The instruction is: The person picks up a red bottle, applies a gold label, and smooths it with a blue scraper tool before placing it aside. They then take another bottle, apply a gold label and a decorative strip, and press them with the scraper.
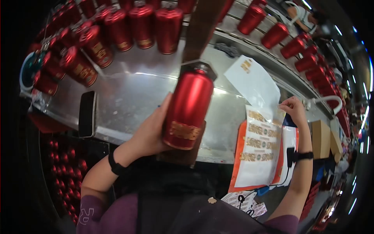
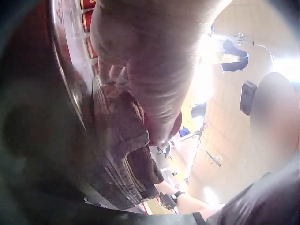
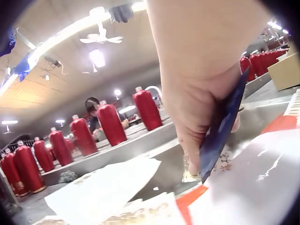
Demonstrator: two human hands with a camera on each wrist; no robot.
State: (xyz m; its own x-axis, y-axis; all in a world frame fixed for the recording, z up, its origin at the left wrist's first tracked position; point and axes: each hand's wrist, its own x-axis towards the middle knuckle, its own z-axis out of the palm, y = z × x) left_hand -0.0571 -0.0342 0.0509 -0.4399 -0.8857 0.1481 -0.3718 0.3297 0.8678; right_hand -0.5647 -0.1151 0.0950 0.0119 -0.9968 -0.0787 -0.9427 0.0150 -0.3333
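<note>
1. My L hand [image 1: 151, 132] grips the red bottle [image 1: 189, 105], nr bench [image 1: 128, 89] front-edge middle; long axis front-to-far, neck twd far edge, tipped slightly R.
2. My R hand [image 1: 295, 111], well apart to bottle's R, pinches small gold piece [image 3: 189, 175]; blue card [image 3: 224, 129] agst palm.
3. Label sheet [image 1: 251, 175], R front edge, partly btwn.
4. Phone [image 1: 87, 113] nr L front edge.

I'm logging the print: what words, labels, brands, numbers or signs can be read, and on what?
No full text reads with certainty.
Red bottle in left hand: gold characters, too blurred.
Sticker sheet: gold rows, too small.
White sheet: gold print, too blurred.
Left-side red bottles: gold characters, too small.
Purple left sleeve: sideways letters, perhaps including "R"; unsure.
Printed papers: too small.
</note>
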